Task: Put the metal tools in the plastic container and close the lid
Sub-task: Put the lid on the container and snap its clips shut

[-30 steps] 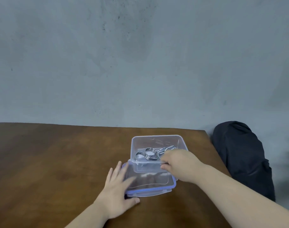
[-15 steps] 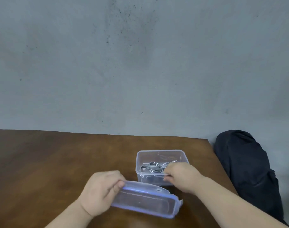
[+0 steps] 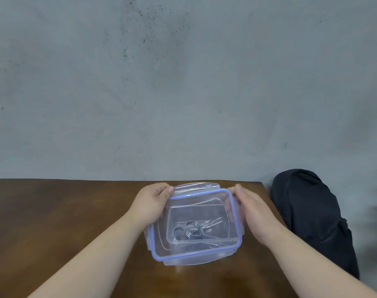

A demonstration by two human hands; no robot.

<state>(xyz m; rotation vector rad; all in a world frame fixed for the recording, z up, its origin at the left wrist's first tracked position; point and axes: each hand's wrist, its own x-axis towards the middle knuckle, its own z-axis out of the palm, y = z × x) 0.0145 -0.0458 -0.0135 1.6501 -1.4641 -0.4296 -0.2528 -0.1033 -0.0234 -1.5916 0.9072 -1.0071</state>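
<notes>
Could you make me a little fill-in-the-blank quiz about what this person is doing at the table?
1. The metal tools lie inside a clear plastic ____.
2. The lid has a rim coloured ____.
3. The left hand and right hand hold the lid at its two ____.
4. The table is made of ____.

Missing words: container; blue; sides; wood

Open tabletop left, crowded right.
Bare table (image 3: 54, 222) lies free leftward; dark bag (image 3: 312, 218) blocks beyond the right edge; wall (image 3: 183, 93) close behind.
</notes>
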